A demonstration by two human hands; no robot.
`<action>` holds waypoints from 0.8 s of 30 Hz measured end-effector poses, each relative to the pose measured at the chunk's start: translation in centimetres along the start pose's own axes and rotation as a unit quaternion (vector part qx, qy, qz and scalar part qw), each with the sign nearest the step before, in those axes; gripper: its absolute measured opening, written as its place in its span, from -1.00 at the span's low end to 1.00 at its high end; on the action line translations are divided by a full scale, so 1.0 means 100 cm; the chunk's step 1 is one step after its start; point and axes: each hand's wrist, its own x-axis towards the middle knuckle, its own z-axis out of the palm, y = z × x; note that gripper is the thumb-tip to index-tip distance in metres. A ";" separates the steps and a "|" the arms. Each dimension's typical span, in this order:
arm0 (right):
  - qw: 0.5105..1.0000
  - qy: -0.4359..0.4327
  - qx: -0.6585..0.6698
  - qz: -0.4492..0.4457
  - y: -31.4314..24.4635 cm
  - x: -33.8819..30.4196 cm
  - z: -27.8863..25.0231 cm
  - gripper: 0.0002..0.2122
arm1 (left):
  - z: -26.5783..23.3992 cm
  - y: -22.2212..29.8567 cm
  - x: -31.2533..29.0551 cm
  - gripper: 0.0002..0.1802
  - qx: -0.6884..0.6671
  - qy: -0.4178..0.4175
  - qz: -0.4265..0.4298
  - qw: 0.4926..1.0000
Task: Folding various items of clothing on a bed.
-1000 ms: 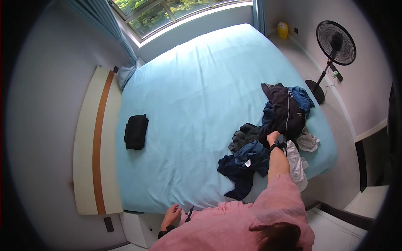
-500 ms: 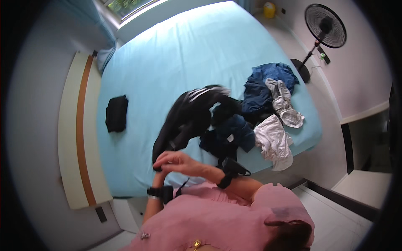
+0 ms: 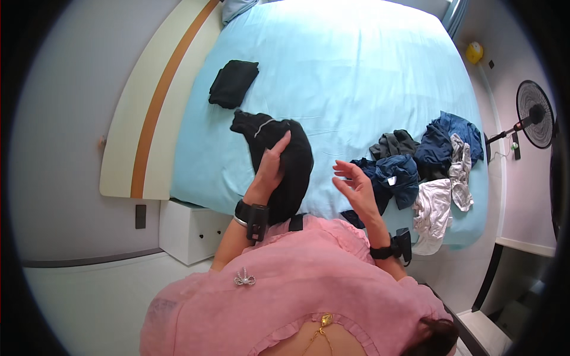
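A black garment [image 3: 291,163] with a thin pale line near its far end is bunched at the bed's near side, in front of me. My left hand [image 3: 272,166] is closed on it, one digit stretched along the top and the other fingers mostly hidden by the cloth. To the right, my right hand [image 3: 358,188] is raised over the bed, fingers apart and bent, holding nothing. Beyond the garment, at the left of the bed, lies a folded black cloth item [image 3: 234,84]. Nearest my right hand is a crumpled dark blue garment [image 3: 399,178].
The bed has a light blue sheet [image 3: 332,77] and a cream headboard [image 3: 132,148] on the left. Blue garments [image 3: 436,145], a dark grey one [image 3: 395,144] and white ones [image 3: 432,204] form a pile at right. Beyond stands a black fan [image 3: 535,113]. A white cabinet [image 3: 187,231] is near left.
The black garment, stretched out before, is now bunched up nearer the left side. My hands, together before, have separated, the right one now empty. The view has shifted toward the left.
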 end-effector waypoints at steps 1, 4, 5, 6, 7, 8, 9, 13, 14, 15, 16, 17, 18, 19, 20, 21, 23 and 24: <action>0.999 0.003 -0.019 -0.029 -0.001 -0.001 0.012 -0.57 | 0.002 0.005 -0.002 -0.70 -0.005 -0.002 0.004 1.000; 0.986 0.035 -0.115 -0.118 -0.012 -0.002 0.056 -0.40 | 0.007 0.022 -0.006 -0.56 -0.057 -0.066 0.053 0.995; 0.975 0.062 -0.144 -0.159 -0.017 -0.004 0.071 -0.37 | 0.015 0.028 -0.013 -0.56 -0.061 -0.071 0.052 0.994; 0.973 0.063 -0.150 -0.162 -0.018 -0.003 0.082 -0.37 | 0.025 0.035 -0.022 -0.56 -0.057 -0.095 0.061 0.992; 0.949 0.124 -0.224 -0.183 -0.019 -0.001 0.091 -0.39 | 0.030 0.037 -0.026 -0.56 -0.054 -0.118 0.069 0.989; 0.916 0.180 -0.293 -0.204 -0.019 -0.001 0.099 -0.40 | 0.027 0.036 -0.028 -0.50 -0.051 -0.139 0.082 0.986; 0.915 0.178 -0.298 -0.207 -0.016 0.001 0.101 -0.40 | 0.027 0.033 -0.031 -0.50 -0.055 -0.141 0.085 0.985; 0.902 0.213 -0.328 -0.181 0.002 0.008 0.085 -0.66 | 0.024 0.027 -0.037 -0.55 -0.051 -0.182 0.100 0.977; 0.945 0.200 -0.206 -0.155 -0.001 0.010 0.078 -0.74 | 0.015 0.026 -0.029 -0.59 0.044 -0.139 0.159 0.976; 0.973 0.177 -0.081 -0.121 -0.004 0.011 0.073 -0.80 | 0.007 0.029 -0.026 -0.63 0.137 -0.086 0.217 0.963; 0.978 0.163 -0.083 -0.104 -0.014 0.014 0.064 -0.82 | -0.001 0.040 -0.020 -0.66 0.097 -0.101 0.212 0.967; 0.981 0.152 -0.087 -0.083 -0.028 0.016 0.055 -0.84 | -0.009 0.049 -0.015 -0.68 0.089 -0.089 0.214 0.969; 0.984 0.156 -0.061 -0.065 -0.039 0.018 0.045 -0.82 | -0.011 0.063 -0.017 -0.71 0.066 -0.099 0.182 0.976; 0.983 0.159 -0.002 -0.089 -0.051 0.021 0.042 -0.82 | -0.011 0.073 -0.018 -0.74 0.044 -0.110 0.150 0.982; 0.983 0.159 0.015 -0.088 -0.058 0.025 0.039 -0.82 | -0.013 0.076 -0.014 -0.74 0.036 -0.106 0.152 0.982; 0.983 0.160 0.032 -0.087 -0.063 0.028 0.034 -0.82 | -0.015 0.078 -0.011 -0.77 0.066 -0.074 0.166 0.981; 0.984 0.154 0.012 -0.090 -0.075 0.033 0.031 -0.81 | -0.019 0.077 -0.008 -0.80 0.091 -0.037 0.184 0.978; 0.983 0.155 -0.001 -0.096 -0.080 0.036 0.030 -0.80 | -0.023 0.072 -0.004 -0.81 0.030 -0.006 0.189 0.981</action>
